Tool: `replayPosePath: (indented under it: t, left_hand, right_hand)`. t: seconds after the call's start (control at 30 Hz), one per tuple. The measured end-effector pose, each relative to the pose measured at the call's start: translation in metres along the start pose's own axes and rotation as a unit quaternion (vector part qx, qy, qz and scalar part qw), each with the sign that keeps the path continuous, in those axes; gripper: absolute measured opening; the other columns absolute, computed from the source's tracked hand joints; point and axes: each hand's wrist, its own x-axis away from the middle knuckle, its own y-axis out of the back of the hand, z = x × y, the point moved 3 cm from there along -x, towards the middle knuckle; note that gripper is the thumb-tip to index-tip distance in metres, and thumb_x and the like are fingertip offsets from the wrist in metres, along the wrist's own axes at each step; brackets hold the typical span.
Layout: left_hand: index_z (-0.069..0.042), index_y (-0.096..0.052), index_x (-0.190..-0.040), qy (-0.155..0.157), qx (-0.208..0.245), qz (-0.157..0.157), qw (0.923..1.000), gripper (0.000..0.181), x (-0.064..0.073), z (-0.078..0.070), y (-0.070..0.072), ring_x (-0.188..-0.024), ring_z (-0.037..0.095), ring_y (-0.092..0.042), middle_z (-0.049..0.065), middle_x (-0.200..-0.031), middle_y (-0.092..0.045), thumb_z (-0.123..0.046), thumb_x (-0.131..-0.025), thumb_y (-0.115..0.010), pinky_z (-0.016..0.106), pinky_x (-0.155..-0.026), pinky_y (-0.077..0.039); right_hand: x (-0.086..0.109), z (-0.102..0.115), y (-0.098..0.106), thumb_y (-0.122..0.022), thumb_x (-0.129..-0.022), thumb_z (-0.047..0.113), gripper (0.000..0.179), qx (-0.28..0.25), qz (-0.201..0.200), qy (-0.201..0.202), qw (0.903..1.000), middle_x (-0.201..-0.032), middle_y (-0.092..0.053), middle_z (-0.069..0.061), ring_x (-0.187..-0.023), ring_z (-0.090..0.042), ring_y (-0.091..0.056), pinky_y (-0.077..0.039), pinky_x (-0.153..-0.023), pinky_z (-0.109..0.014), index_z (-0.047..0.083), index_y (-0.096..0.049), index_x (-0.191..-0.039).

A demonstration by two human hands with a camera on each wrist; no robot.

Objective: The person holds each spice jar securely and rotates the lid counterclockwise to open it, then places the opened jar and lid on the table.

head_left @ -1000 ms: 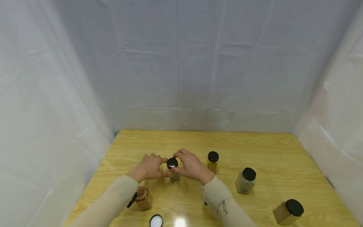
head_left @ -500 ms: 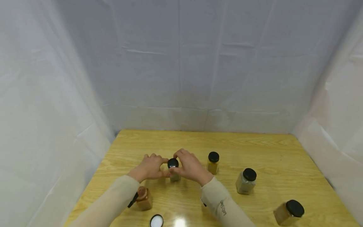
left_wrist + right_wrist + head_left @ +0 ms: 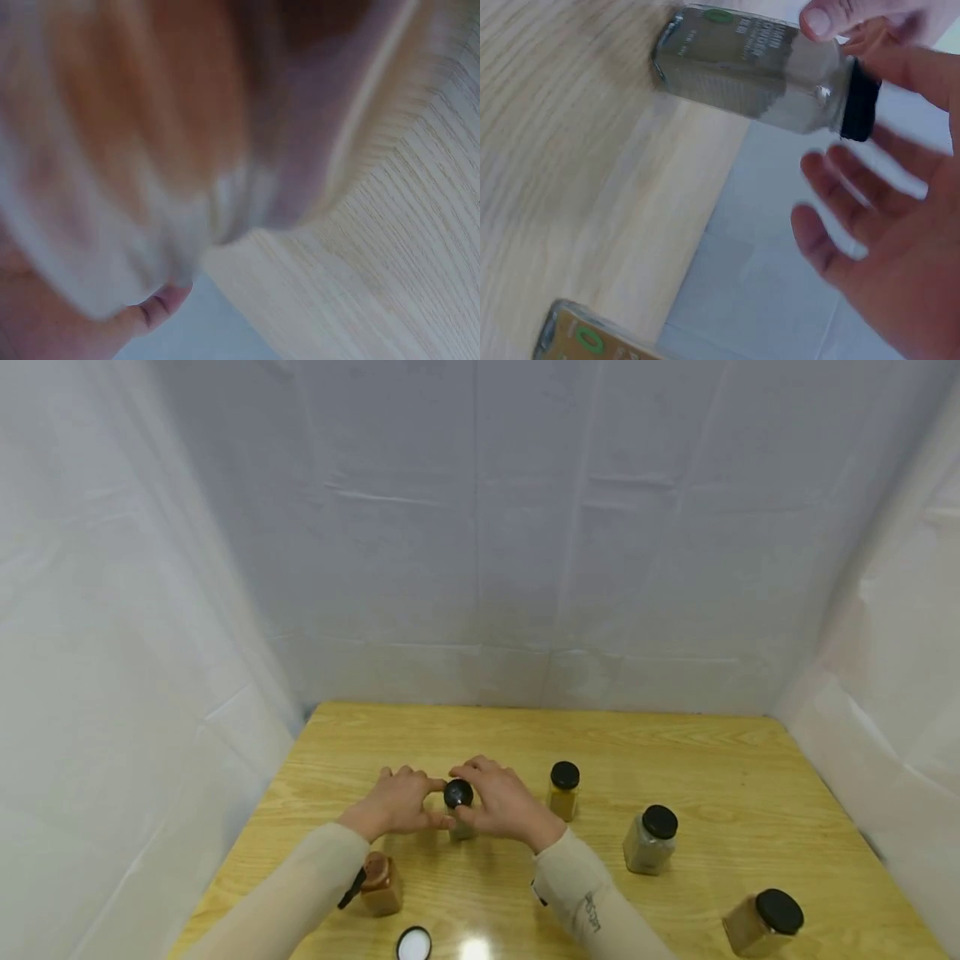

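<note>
A clear square spice jar [image 3: 462, 832] of grey-brown powder with a black lid [image 3: 458, 792] stands between both hands. My left hand [image 3: 395, 806] grips the jar's body below the lid; the thumb lies on the glass in the right wrist view. My right hand [image 3: 507, 802] has thumb and index finger bent around the lid, the other fingers spread apart beneath it. The right wrist view gives the jar's labelled side [image 3: 742, 71]; the label's small print is blurred. Close to my left wrist is a lidless jar of reddish-brown powder [image 3: 382, 887], blurred large in the left wrist view.
A loose black lid, white inside [image 3: 413, 944], lies at the table's front edge. To the right stand a yellow-powder jar [image 3: 563, 792], a grey-powder jar [image 3: 649, 841] and a brown-powder jar [image 3: 761, 923], all with black lids. White sheeting [image 3: 525, 568] surrounds the wooden table.
My right fingers have shifted around the lid, the index finger moving left over its far side. My left hand and the jar stay in place.
</note>
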Motion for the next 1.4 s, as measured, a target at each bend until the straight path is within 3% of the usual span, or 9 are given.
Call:
replayPosePath:
  t: [0.13, 0.23, 0.43, 0.6, 0.83, 1.0, 1.13, 1.27, 1.4]
  left_hand:
    - [-0.022, -0.069, -0.142, 0.005, -0.009, -0.002, 1.0, 0.062, -0.0012, -0.0001, -0.0016, -0.112, 0.037, -0.062, 0.013, -0.124, -0.072, -0.058, -0.092, -0.077, 0.057, -0.092, -0.041]
    - [-0.023, -0.069, -0.142, 0.004, -0.007, -0.001, 1.0, 0.063, -0.0015, -0.0004, -0.0025, -0.112, 0.036, -0.061, 0.012, -0.123, -0.072, -0.059, -0.091, -0.077, 0.055, -0.091, -0.04]
    - [-0.019, -0.068, -0.143, 0.0, 0.001, 0.002, 1.0, 0.065, -0.0001, -0.0005, -0.0003, -0.12, 0.042, -0.06, 0.016, -0.128, -0.07, -0.058, -0.091, -0.077, 0.065, -0.099, -0.04]
    - [-0.02, -0.067, -0.144, 0.005, -0.006, 0.004, 1.0, 0.066, 0.0014, -0.0007, -0.0002, -0.122, 0.042, -0.06, 0.016, -0.13, -0.07, -0.059, -0.092, -0.076, 0.065, -0.101, -0.04]
    - [-0.017, -0.066, -0.144, 0.005, 0.002, 0.007, 1.0, 0.068, 0.001, -0.0015, 0.0007, -0.12, 0.041, -0.061, 0.015, -0.129, -0.071, -0.059, -0.091, -0.076, 0.064, -0.098, -0.04]
    - [-0.014, -0.064, -0.147, 0.005, 0.006, 0.013, 0.9999, 0.07, 0.0011, -0.0004, 0.0005, -0.127, 0.046, -0.058, 0.018, -0.136, -0.068, -0.057, -0.093, -0.076, 0.071, -0.106, -0.036]
    - [-0.017, -0.064, -0.147, 0.005, -0.002, 0.015, 0.9999, 0.066, 0.0008, -0.0003, 0.0003, -0.129, 0.046, -0.058, 0.018, -0.136, -0.068, -0.055, -0.094, -0.075, 0.071, -0.108, -0.036]
    - [-0.019, -0.066, -0.144, 0.007, -0.005, 0.012, 0.9999, 0.063, 0.0004, -0.0009, 0.0, -0.123, 0.043, -0.06, 0.016, -0.13, -0.07, -0.056, -0.094, -0.075, 0.066, -0.102, -0.039]
    - [-0.019, -0.066, -0.144, 0.01, -0.004, 0.011, 0.9999, 0.066, 0.0005, -0.0013, -0.0001, -0.122, 0.042, -0.06, 0.016, -0.13, -0.07, -0.059, -0.092, -0.075, 0.064, -0.101, -0.039]
  right_hand:
    - [-0.0007, 0.0004, -0.0021, -0.079, -0.093, 0.05, 0.056, 0.037, -0.035, -0.033, 0.9981, -0.129, -0.065, -0.011, -0.116, -0.029, -0.065, -0.051, -0.1, -0.057, 0.008, -0.065, -0.127]
    - [-0.0003, -0.0008, -0.0023, -0.082, -0.092, 0.047, 0.049, 0.041, -0.044, -0.035, 0.9976, -0.124, -0.066, -0.01, -0.112, -0.027, -0.065, -0.051, -0.098, -0.055, 0.009, -0.066, -0.119]
    - [-0.0002, -0.0022, -0.0003, -0.077, -0.098, 0.03, 0.043, -0.014, -0.003, -0.018, 0.9997, -0.133, -0.063, -0.009, -0.12, -0.028, -0.064, -0.048, -0.105, -0.06, 0.01, -0.066, -0.135]
    - [0.0, -0.0034, -0.0015, -0.076, -0.098, 0.041, 0.058, -0.028, 0.004, -0.049, 0.9984, -0.14, -0.061, -0.012, -0.128, -0.031, -0.062, -0.044, -0.112, -0.062, 0.01, -0.059, -0.144]
    - [0.0025, -0.0069, -0.0021, -0.079, -0.094, 0.046, 0.049, -0.013, -0.025, -0.056, 0.998, -0.123, -0.066, -0.008, -0.113, -0.027, -0.065, -0.048, -0.106, -0.058, 0.01, -0.066, -0.124]
    - [0.0023, -0.0058, -0.0012, -0.076, -0.098, 0.032, 0.043, -0.028, -0.017, -0.027, 0.9991, -0.133, -0.065, -0.011, -0.12, -0.029, -0.065, -0.048, -0.106, -0.059, 0.01, -0.067, -0.133]
    - [0.0012, -0.003, -0.0011, -0.074, -0.098, 0.04, 0.053, -0.013, -0.014, -0.031, 0.9993, -0.137, -0.064, -0.012, -0.125, -0.031, -0.064, -0.048, -0.107, -0.06, 0.008, -0.063, -0.14]
    - [0.0006, -0.0009, -0.0018, -0.074, -0.097, 0.053, 0.058, 0.01, -0.032, -0.051, 0.9981, -0.127, -0.067, -0.012, -0.113, -0.03, -0.065, -0.05, -0.102, -0.057, 0.006, -0.065, -0.129]
    - [0.0008, 0.0, -0.0016, -0.076, -0.097, 0.049, 0.047, 0.016, -0.039, -0.052, 0.9977, -0.12, -0.067, -0.009, -0.107, -0.028, -0.065, -0.051, -0.099, -0.056, 0.009, -0.066, -0.119]
